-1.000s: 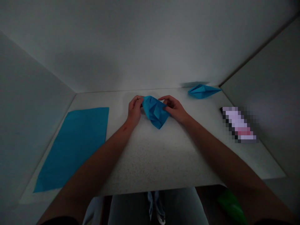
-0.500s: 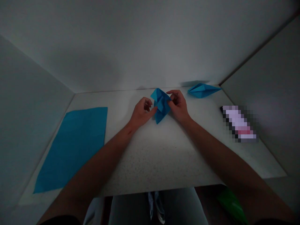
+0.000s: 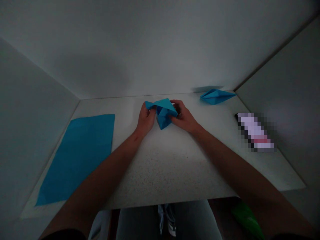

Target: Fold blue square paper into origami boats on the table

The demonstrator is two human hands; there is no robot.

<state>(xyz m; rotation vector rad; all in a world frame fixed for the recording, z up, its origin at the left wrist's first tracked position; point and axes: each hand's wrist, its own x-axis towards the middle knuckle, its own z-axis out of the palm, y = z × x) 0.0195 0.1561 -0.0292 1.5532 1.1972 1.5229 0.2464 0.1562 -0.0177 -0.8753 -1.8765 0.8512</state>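
A partly folded piece of blue paper [image 3: 165,106] is held between my two hands over the table, near the back wall. My left hand [image 3: 146,117] pinches its left side, thumb in front, where a flap juts out to the left. At the right side, my right hand [image 3: 183,115] grips the paper with thumb below and fingers curled behind. Folds stand open in the middle, and a point hangs downward. Some fingertips of both hands are hidden behind the paper.
A flat blue sheet [image 3: 82,153] lies on the table's left. At the back right sits a folded blue paper boat-like shape [image 3: 215,96]. A phone with a blurred screen [image 3: 255,131] lies at the right. The white tabletop [image 3: 160,176] meets walls behind and beside it.
The folded paper has turned and shifted a little left, its upper flap now spreading sideways. My left hand has closed on its left side; my right hand has moved left with it.
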